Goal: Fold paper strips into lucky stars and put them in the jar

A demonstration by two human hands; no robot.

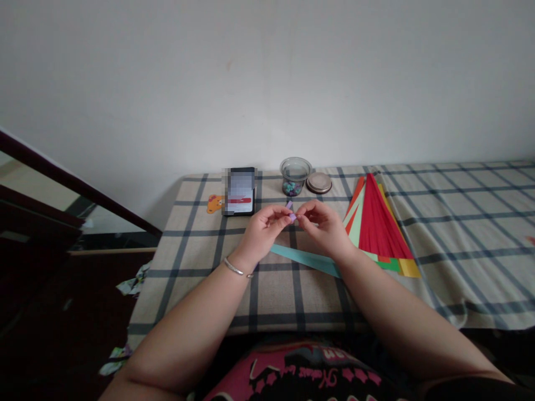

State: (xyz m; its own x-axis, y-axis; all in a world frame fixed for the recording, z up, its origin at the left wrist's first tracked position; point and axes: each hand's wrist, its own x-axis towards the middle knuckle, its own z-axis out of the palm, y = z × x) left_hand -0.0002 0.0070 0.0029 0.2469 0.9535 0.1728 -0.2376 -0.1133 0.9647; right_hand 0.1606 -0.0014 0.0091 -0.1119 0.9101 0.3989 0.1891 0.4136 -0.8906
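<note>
Between my fingertips is a small purple paper strip [293,216], folded, with one end sticking up. My left hand [270,224], a silver bangle on its wrist, pinches the strip from the left. From the right, my right hand [321,223] pinches its other side, the fingertips of both hands nearly meeting. Under my wrists, a light blue paper strip [303,258] lies across the tablecloth. Just beyond my hands stands a clear jar [296,176] with small blue and purple folded pieces at its bottom. Its round lid [319,182] rests beside it.
To the right, a fan of paper strips [382,223] in red, green, orange and yellow lies on the checked tablecloth [472,234]. A phone [241,192] lies at the back left, next to an orange bear cutout [214,204]. A wall [267,83] stands behind the table.
</note>
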